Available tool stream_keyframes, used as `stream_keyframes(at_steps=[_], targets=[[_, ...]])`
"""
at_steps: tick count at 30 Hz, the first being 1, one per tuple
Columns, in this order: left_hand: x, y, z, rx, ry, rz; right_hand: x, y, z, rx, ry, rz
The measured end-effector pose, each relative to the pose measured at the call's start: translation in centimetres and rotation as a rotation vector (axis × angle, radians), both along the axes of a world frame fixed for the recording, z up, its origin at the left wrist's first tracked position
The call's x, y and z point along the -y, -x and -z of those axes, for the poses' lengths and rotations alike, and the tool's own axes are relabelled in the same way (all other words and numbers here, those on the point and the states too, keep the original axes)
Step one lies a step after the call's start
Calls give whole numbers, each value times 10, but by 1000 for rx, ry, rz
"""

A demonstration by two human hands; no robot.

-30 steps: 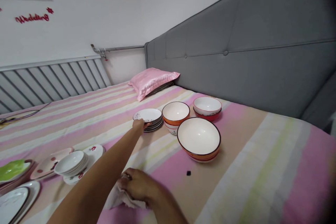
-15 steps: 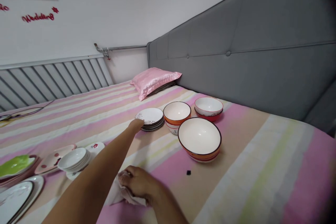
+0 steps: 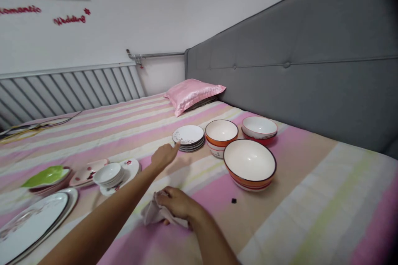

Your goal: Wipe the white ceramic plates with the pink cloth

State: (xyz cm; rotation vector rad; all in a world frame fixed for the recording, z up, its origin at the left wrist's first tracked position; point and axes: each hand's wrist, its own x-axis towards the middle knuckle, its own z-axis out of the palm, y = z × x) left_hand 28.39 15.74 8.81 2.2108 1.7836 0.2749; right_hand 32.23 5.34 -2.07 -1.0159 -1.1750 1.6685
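My left hand point(image 3: 164, 155) reaches across to the near left side of a stack of small white plates point(image 3: 188, 134) with a floral print. One digit points toward the plates' edge; the other fingers are mostly hidden behind the hand, and nothing shows in it. Closer to me, my right hand point(image 3: 176, 203) is closed around a crumpled pale cloth point(image 3: 153, 212). Right of the plates stand orange-banded bowls: a stacked pair point(image 3: 221, 131) and a larger bowl point(image 3: 249, 161) in front. Behind them, a white bowl point(image 3: 259, 126) with a pink rim sits on a red one.
On the left lie oval white plates point(image 3: 37, 219), a green leaf-shaped dish point(image 3: 46, 177), a pink dish point(image 3: 85, 174) and small white bowls point(image 3: 107, 174). A small black piece point(image 3: 234, 201) rests on the striped bedsheet point(image 3: 280, 211). Farther back are a pink pillow point(image 3: 194, 93) and grey headboard point(image 3: 280, 66).
My left hand has drawn back slightly from the plate stack. The right hand, still holding the cloth, has lifted a little. The view has turned left, showing more dishes.
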Motion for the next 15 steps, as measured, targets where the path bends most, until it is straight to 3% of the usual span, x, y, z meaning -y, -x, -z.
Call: stream_keyframes(at_steps=[4,8,11,15], targets=[[90,63,0,-3,-19,56,9,1,-15,-38,42,-21],[157,156,12,70,92,-184,19,1,-21,23,42,-28],[168,244,18,131,102,-456,25,2,-23,17,62,-23],[147,351,17,120,-75,-870,29,4,-22,27,85,-14]])
